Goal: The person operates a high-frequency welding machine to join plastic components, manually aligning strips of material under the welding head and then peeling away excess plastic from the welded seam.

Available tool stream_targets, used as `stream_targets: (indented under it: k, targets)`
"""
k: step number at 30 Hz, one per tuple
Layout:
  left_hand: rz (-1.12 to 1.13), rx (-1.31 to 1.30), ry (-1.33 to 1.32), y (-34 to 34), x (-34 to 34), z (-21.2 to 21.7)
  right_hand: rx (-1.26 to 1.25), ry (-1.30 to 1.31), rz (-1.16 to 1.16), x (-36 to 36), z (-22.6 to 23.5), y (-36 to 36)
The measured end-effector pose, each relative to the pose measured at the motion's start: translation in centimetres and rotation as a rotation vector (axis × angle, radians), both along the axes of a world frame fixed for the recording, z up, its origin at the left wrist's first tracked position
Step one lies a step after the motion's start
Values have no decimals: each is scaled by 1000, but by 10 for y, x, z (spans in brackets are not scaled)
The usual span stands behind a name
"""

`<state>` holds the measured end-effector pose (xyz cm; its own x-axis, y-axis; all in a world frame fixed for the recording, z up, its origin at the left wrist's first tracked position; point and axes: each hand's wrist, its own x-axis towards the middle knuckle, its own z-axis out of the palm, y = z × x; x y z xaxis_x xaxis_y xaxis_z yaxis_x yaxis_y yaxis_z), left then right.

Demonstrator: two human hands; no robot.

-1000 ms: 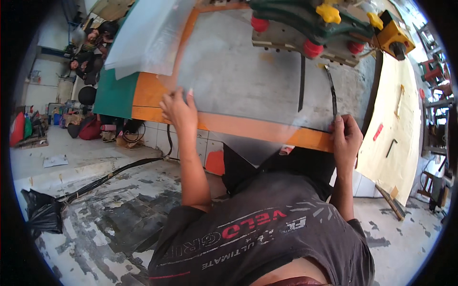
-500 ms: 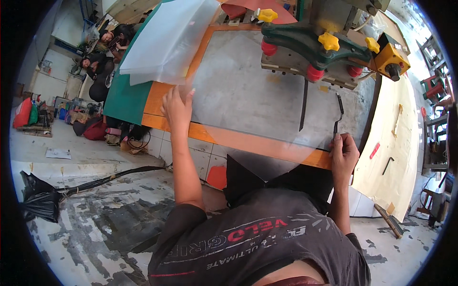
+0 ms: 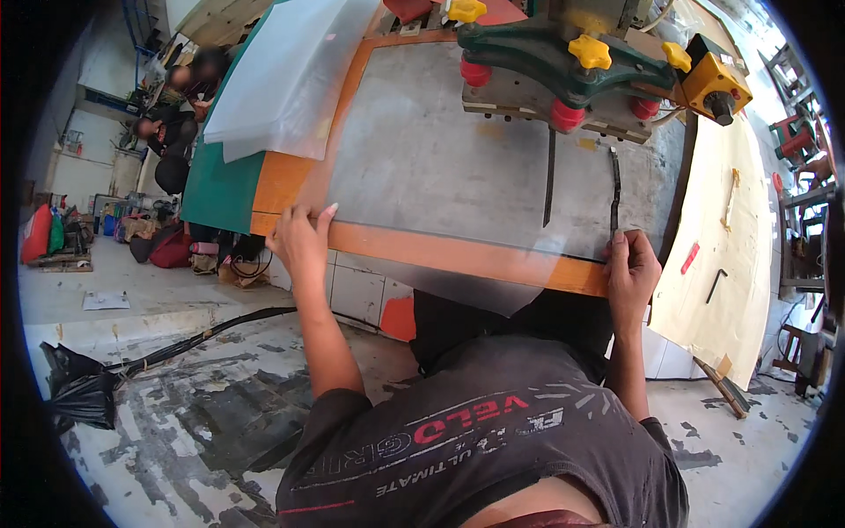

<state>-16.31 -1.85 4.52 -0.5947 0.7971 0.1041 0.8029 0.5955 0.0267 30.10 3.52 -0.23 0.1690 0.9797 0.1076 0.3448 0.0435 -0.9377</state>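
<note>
A clear plastic sheet (image 3: 502,297) lies over the grey plate (image 3: 422,123) and the orange board (image 3: 422,251) around it. One corner of the sheet hangs over the board's front edge. My left hand (image 3: 301,242) grips the sheet's left side at the front left of the board, thumb and fingers on the film. Over at the front right, my right hand (image 3: 632,264) pinches the lower end of a thin black strip (image 3: 615,189), which stretches away from me across the plate. A second dark strip (image 3: 550,180) runs along the plate to its left.
A green press head (image 3: 528,44) with yellow knobs and red feet overhangs the plate's far side. Stacked translucent sheets (image 3: 282,79) lie at the far left on a green board (image 3: 220,194). A red-handled item (image 3: 690,259) and a hex key (image 3: 717,286) rest on yellowish paper at right.
My left hand has come toward me and left to the board's front edge. The sheet's hanging corner has shifted right and shortened. The black strip in my right hand looks straighter.
</note>
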Motion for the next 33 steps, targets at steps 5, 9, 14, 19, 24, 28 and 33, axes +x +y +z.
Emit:
stream_targets:
  k: [5, 9, 14, 19, 24, 28, 33]
  targets:
    - [-255, 420, 47, -17, -50, -32, 36, -51, 18, 1, -1, 0]
    - [-560, 478, -313, -3, -27, -32, 33, -79, 31, 4, -6, 1]
    - [-428, 247, -189, -28, -37, -40, -4, 40, 23, 3, -5, -2]
    - [-160, 193, -189, -56, -27, -21, 23, -21, 10, 6, -9, -1]
    - [-110, 238, -168, -44, -41, -33, 28, -40, 41, 4, -8, 3]
    - [-500, 320, -213, -12, -37, -42, 22, -44, 47, 5, -5, 1]
    - [-419, 234, -171, -7, -67, -63, 11, 10, 16, 6, -6, -3]
